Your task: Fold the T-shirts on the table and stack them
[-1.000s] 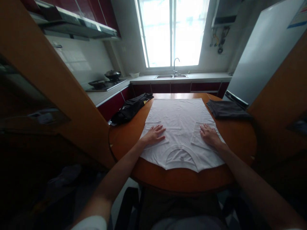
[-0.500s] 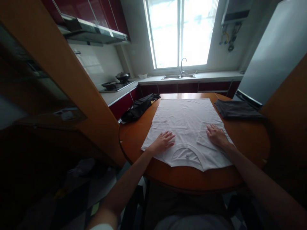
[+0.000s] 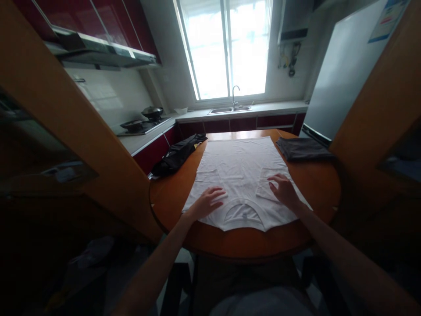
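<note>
A white T-shirt (image 3: 238, 166) lies spread on the round wooden table (image 3: 322, 188), its neckline toward me and both sleeves folded inward over the body. Over the left sleeve is my left hand (image 3: 207, 202), fingers apart, at or just above the cloth. My right hand (image 3: 283, 189) hovers at the right sleeve with thumb and fingers curved and parted. Neither hand grips any fabric. Whether the fingertips still touch the shirt I cannot tell.
Dark folded clothing (image 3: 302, 149) lies at the table's right, and a black garment (image 3: 177, 156) at its left edge. Beyond are a counter with a sink (image 3: 230, 109), a stove with pans (image 3: 153, 113) and a fridge (image 3: 342, 74).
Both hands, flat on the sleeves before, have lifted a little and their fingers have curved. The whole view has shifted, so the table sits further left. The shirt keeps its shape.
</note>
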